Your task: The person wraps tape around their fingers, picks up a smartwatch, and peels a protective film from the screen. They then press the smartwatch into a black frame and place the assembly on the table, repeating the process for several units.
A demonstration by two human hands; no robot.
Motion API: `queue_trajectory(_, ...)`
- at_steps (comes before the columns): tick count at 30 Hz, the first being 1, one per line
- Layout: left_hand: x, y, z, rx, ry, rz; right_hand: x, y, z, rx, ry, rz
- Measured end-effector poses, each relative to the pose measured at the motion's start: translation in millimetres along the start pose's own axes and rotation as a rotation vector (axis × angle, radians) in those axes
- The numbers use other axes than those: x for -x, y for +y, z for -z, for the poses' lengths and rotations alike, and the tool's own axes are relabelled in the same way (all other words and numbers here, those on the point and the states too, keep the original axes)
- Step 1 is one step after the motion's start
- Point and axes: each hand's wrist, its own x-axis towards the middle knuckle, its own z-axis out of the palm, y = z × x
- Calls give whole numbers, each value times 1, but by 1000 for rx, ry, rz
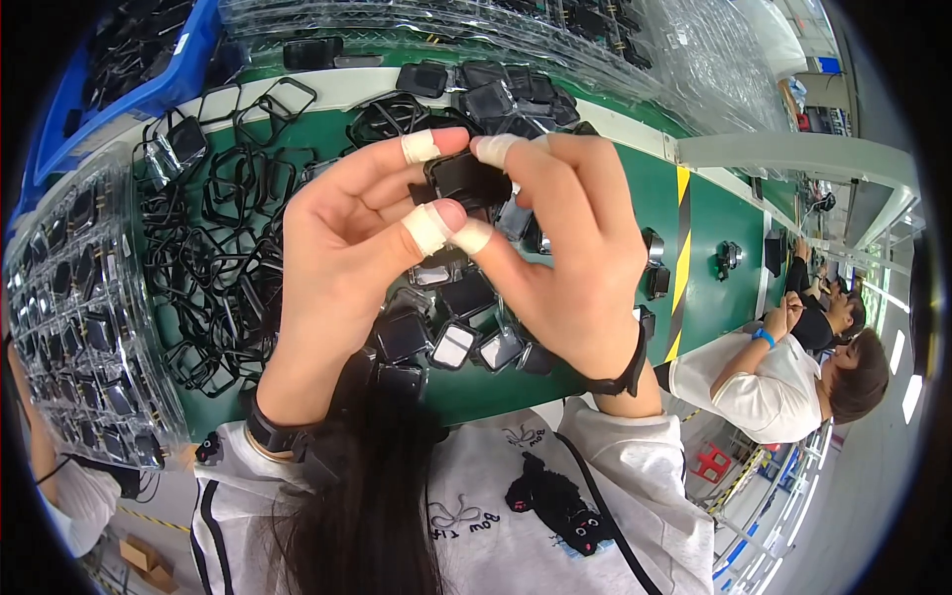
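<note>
Between my two hands, above the green work table [426, 405], is a small black square case [466, 183], like a watch housing. My left hand [362, 213] grips its left side between taped thumb and forefinger. From the right, my right hand [575, 228] pinches it with taped fingertips. Fingers cover parts of its edges. Beneath and beyond my hands lie several similar black square cases [402, 335], some with a silvery face [453, 347]. To the left spreads a tangled pile of thin black square frames [233, 188].
A clear plastic tray of black parts [84, 327] stands at the left edge. A blue bin [129, 114] sits far left. Stacked clear trays [476, 50] line the far side. Yellow-black tape [680, 268] crosses the table at right; co-workers [783, 382] sit farther along.
</note>
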Motion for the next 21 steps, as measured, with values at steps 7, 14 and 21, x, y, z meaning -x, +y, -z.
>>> queue_trajectory(7,0,-1,-2,39,-124,55,7,16,7,-375,-36,-322)
queue_trajectory(14,3,-9,-5,27,-110,31,11,19,-4,-364,126,-271)
queue_trajectory(21,0,-5,5,-27,-199,37,6,8,9,-428,-79,-403)
